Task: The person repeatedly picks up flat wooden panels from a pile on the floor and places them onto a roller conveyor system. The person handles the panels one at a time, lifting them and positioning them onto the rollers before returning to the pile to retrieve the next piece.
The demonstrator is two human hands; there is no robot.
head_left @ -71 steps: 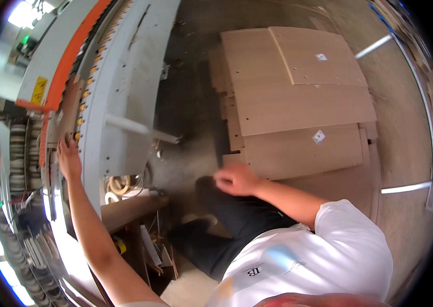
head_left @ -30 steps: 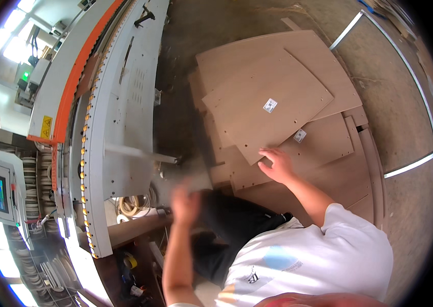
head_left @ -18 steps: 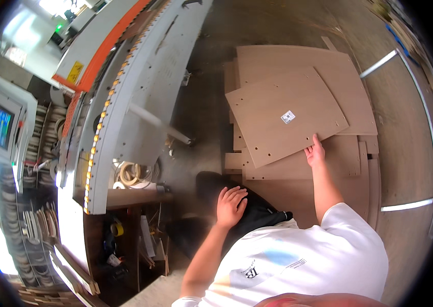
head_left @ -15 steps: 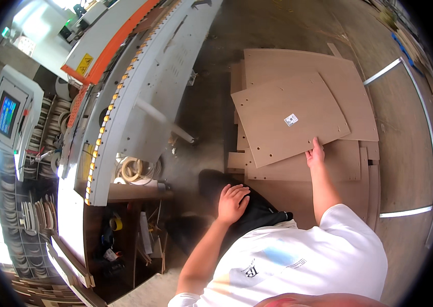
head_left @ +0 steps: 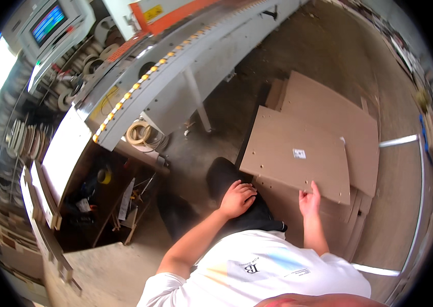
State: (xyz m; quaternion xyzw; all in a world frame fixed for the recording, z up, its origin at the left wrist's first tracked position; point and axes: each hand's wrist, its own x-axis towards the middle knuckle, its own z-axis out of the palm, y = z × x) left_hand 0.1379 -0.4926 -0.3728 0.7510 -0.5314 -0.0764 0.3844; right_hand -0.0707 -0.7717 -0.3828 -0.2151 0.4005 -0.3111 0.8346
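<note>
Gripping the near edge of the top brown board [head_left: 298, 158], the right hand [head_left: 309, 200] had its fingers pinched over that edge, thumb side toward the person, and the board sat tilted and skewed on the stack of boards [head_left: 339, 117] lying flat on the concrete floor [head_left: 298, 56]. A small white label [head_left: 299, 153] showed near the board's middle, and rows of drilled holes ran along its near and left edges. Over on the other side, the left hand [head_left: 237, 197] rested with fingers curled loosely on the person's dark trouser leg [head_left: 226, 179], holding nothing, just beside the board's lower left corner. Behind and to the left stood a long grey machine [head_left: 175, 77] with an orange top strip and a row of yellow rollers, a control screen [head_left: 48, 23] glowing at its far end. Coils of edge tape [head_left: 139, 133] hung under it, and a cluttered low shelf [head_left: 109, 199] sat below in shadow.
</note>
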